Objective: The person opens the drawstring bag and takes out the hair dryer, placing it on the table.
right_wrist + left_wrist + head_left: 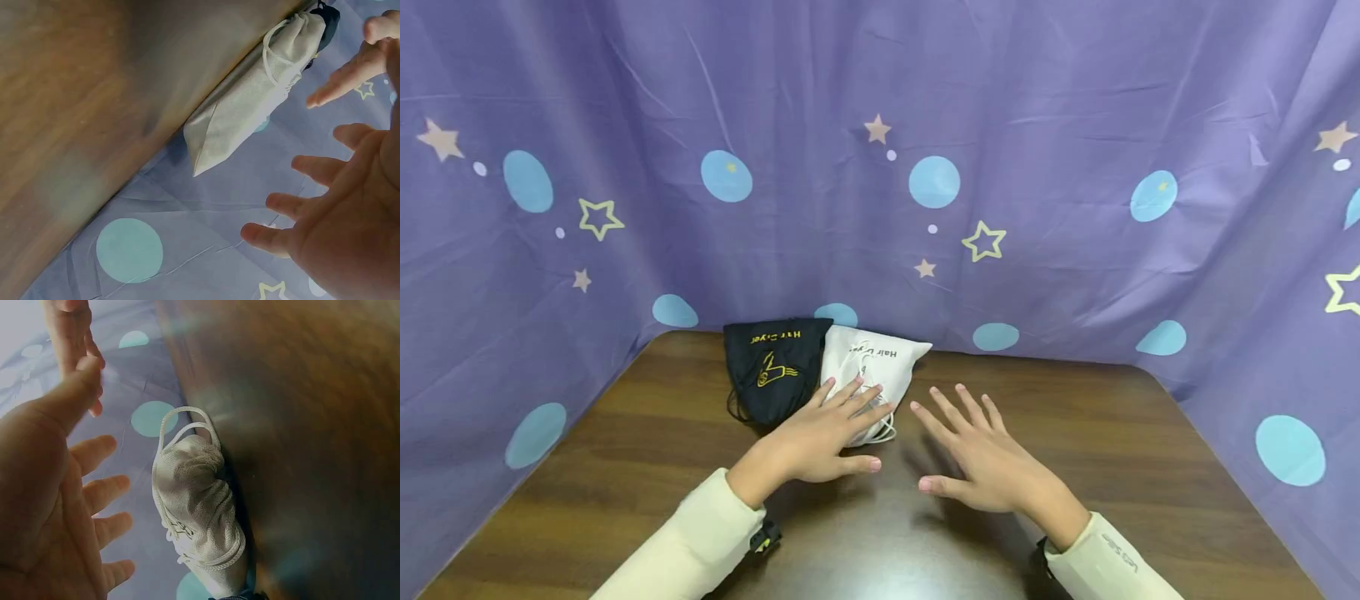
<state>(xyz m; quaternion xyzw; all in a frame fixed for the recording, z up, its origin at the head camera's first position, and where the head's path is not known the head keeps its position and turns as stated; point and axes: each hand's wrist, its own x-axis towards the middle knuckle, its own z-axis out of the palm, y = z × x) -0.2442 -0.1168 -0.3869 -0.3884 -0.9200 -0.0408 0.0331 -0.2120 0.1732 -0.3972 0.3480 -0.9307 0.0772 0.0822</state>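
Two drawstring bags printed "Hair Dryer" lie side by side at the back of the wooden table. The black bag (775, 387) is on the left, with a gold dryer picture. Right beside it is the white bag (895, 367), whose white cord loops at its near end. My left hand (816, 437) is spread palm down, its fingers overlapping the white bag in the head view; the left wrist view shows them apart from the bag (194, 481). To the right, my right hand (992, 467) is spread over the table, holding nothing. Both bags are drawn together at the cord end.
The brown wooden table (1112, 467) reaches back to a purple curtain (1052, 108) with stars and blue dots, which also closes off the left and right sides. Cream sleeves (692, 533) cover both forearms, and a black strap (765, 537) shows at the left wrist.
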